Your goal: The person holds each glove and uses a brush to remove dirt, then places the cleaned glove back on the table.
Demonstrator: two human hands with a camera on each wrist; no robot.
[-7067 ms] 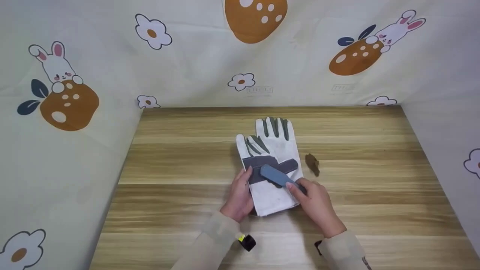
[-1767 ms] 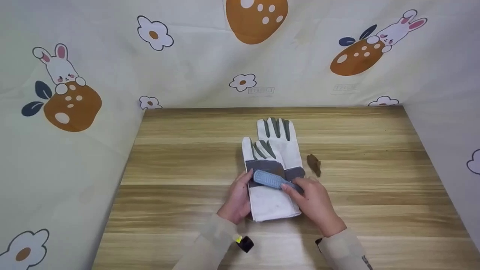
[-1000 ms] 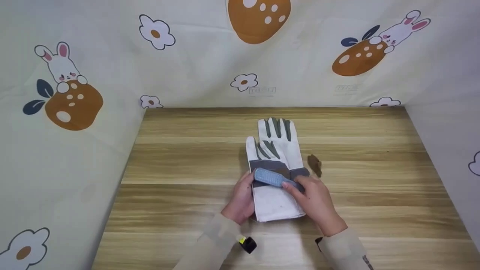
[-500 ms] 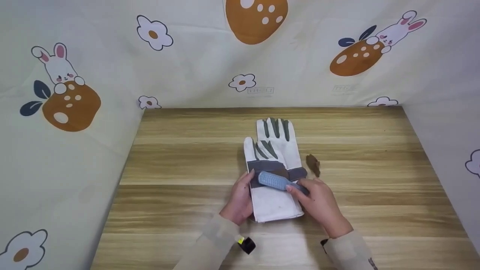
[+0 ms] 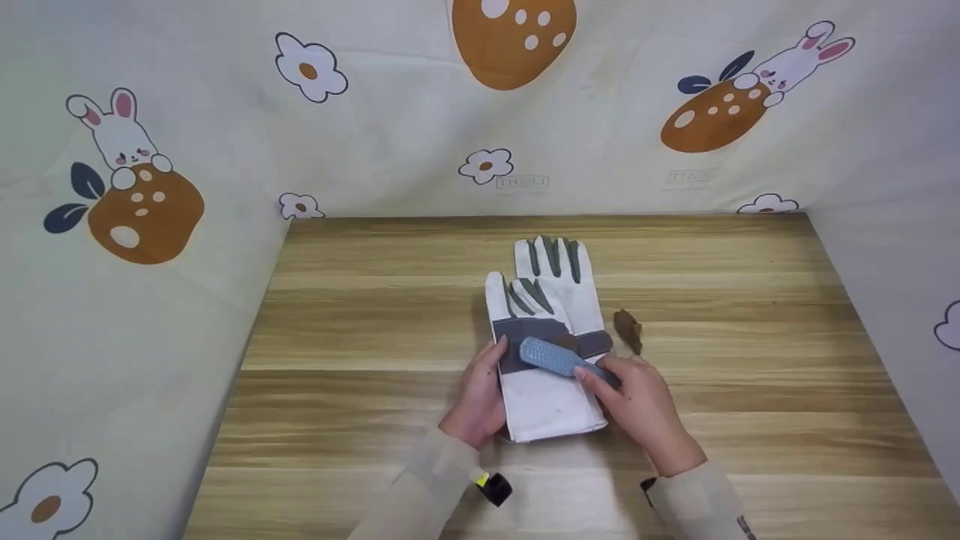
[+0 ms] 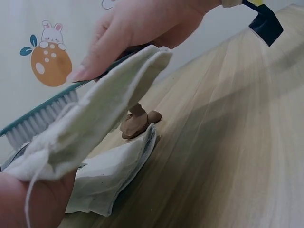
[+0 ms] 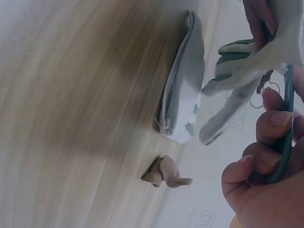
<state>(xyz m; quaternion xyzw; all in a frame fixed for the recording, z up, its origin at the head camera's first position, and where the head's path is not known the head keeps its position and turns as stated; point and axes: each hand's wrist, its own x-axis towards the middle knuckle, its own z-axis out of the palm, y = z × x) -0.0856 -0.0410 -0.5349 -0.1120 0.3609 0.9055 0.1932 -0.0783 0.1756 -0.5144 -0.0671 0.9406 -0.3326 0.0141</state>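
My left hand [image 5: 476, 397] grips a white work glove [image 5: 551, 409] by its left edge, thumb on top and fingers beneath. The held glove has a dark grey band with a brown smear [image 5: 562, 343] on it. In the left wrist view it is raised above the second glove [image 6: 111, 175], which lies on the table. My right hand [image 5: 641, 401] holds a blue-green brush [image 5: 551, 358] by the handle, its head over the grey band. White bristles [image 6: 42, 121] point down at the held glove in the left wrist view. Curled fingers [image 7: 268, 159] wrap the handle in the right wrist view.
A small brown lump [image 5: 628, 330] sits on the wooden table [image 5: 337, 405], to the right of the gloves. Pale cloth walls [image 5: 397, 112] with rabbit and flower prints enclose the table at the back and both sides.
Over the last second the brush head has shifted slightly right across the grey band. Compared with 7.1 seconds ago, the brown smear shows beside it and the held glove lies slightly further right.
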